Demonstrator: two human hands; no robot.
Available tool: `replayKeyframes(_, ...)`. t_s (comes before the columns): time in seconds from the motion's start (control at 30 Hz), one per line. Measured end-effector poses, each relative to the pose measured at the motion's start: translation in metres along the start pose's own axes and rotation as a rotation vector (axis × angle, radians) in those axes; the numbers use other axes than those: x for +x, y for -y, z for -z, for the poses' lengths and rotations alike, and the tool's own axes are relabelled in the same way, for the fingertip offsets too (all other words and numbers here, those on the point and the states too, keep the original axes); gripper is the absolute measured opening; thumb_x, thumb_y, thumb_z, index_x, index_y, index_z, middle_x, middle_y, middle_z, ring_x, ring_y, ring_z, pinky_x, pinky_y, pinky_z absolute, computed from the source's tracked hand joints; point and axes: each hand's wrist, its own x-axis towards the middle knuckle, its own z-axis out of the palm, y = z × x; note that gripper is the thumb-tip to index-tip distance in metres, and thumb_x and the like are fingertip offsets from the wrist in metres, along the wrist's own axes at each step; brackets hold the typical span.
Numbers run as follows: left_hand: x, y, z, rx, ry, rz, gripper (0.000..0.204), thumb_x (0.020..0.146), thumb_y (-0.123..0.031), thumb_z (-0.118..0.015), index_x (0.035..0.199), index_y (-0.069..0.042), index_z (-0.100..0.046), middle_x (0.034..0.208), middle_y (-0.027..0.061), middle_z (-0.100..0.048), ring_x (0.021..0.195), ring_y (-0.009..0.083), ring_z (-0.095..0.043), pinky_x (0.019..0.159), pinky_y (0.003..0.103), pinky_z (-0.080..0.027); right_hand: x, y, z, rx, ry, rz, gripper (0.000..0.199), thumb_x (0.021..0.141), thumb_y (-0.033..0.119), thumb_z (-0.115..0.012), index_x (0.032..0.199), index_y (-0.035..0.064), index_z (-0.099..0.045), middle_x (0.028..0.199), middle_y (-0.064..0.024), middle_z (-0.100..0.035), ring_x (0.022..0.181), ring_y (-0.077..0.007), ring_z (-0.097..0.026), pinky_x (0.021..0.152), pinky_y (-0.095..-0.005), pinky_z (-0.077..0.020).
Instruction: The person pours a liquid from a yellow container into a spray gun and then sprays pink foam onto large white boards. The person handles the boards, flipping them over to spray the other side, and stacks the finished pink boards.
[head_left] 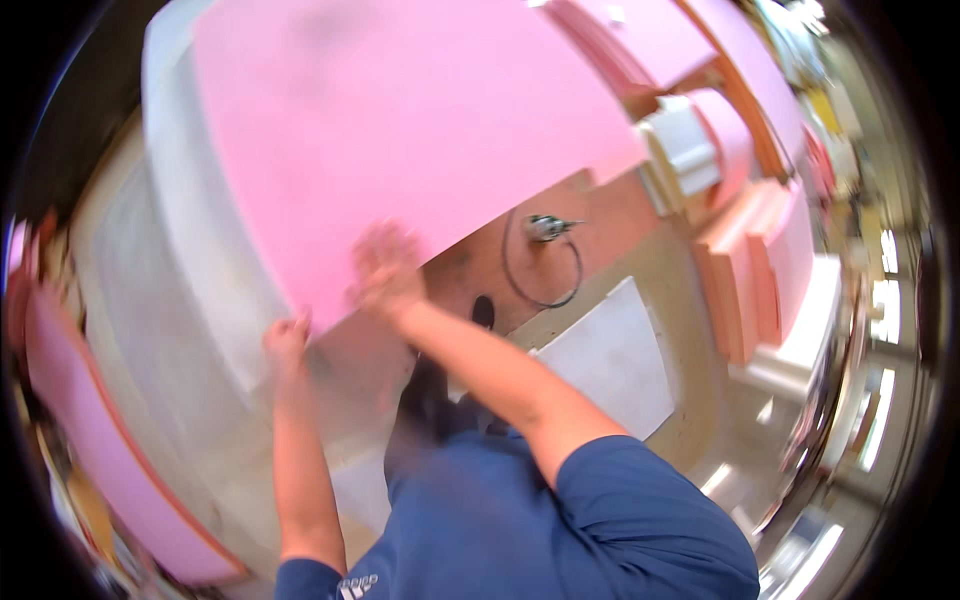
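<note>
A large pink foam sheet (400, 110) fills the upper middle, its near corner pointing toward me. At that corner my left hand (287, 338) is closed, with its thumb against the sheet's edge; motion blur softens the fingers. My right hand (386, 268) lies on the sheet just to the right, close to the near edge, palm down with its fingers spread. Beneath the pink sheet, a whitish sheet or layer (185, 215) shows along the left side.
A small metal tool (546, 228) with a dark hose lies on the reddish floor area. A white panel (610, 350) rests on the floor to my right. Pink foam blocks (745, 270) are stacked at the right, and a long pink piece (110, 430) stands at the left.
</note>
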Motion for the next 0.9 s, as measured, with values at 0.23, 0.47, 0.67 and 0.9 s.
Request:
replayKeyframes(0.23, -0.039, -0.062, -0.021, 0.428, -0.327, -0.344, 0.030, 0.080, -0.013, -0.078, 0.105, 0.000, -0.067, 0.102, 0.0121, -0.067, 0.095, 0.0235, -0.062, 0.085, 0.037, -0.050, -0.033, -0.017, 0.056, 0.308, -0.103, 0.090, 0.066, 0.089, 0.040, -0.064, 0.141, 0.0050, -0.046, 0.149, -0.0171, -0.042, 0.145, -0.0372, -0.027, 0.118, -0.0544, -0.0234)
replayKeyframes(0.47, -0.077, -0.180, -0.142, 0.482, 0.002, -1.103, 0.034, 0.076, -0.006, -0.076, 0.108, -0.002, -0.065, 0.109, 0.0141, -0.066, 0.106, 0.0323, -0.060, 0.093, 0.041, -0.048, -0.119, -0.111, 0.084, 0.582, -0.378, -0.176, 0.038, 0.087, 0.029, -0.068, 0.117, 0.0065, -0.064, 0.117, -0.0130, -0.066, 0.116, -0.0309, -0.058, 0.098, -0.0399, -0.0494)
replayKeyframes(0.67, -0.154, -0.266, -0.315, 0.486, 0.347, -1.223, 0.024, 0.076, -0.010, -0.078, 0.097, -0.006, -0.068, 0.091, 0.0117, -0.065, 0.083, 0.0285, -0.063, 0.077, 0.039, -0.051, -0.129, -0.263, 0.073, 0.982, -0.581, -0.966, 0.035, 0.089, 0.034, -0.067, 0.102, 0.0008, -0.071, 0.092, -0.0187, -0.071, 0.083, -0.0310, -0.069, 0.077, -0.0401, -0.0530)
replayKeyframes(0.9, -0.191, -0.316, -0.467, 0.861, 0.458, -1.173, 0.023, 0.076, -0.024, -0.079, 0.085, -0.008, -0.064, 0.085, 0.0081, -0.064, 0.081, 0.0299, -0.064, 0.071, 0.042, -0.051, -0.078, -0.403, 0.054, 1.755, -0.704, -1.094, 0.028, 0.097, 0.028, -0.064, 0.108, 0.0027, -0.070, 0.092, -0.0031, -0.071, 0.081, -0.0119, -0.065, 0.074, -0.0280, -0.0517)
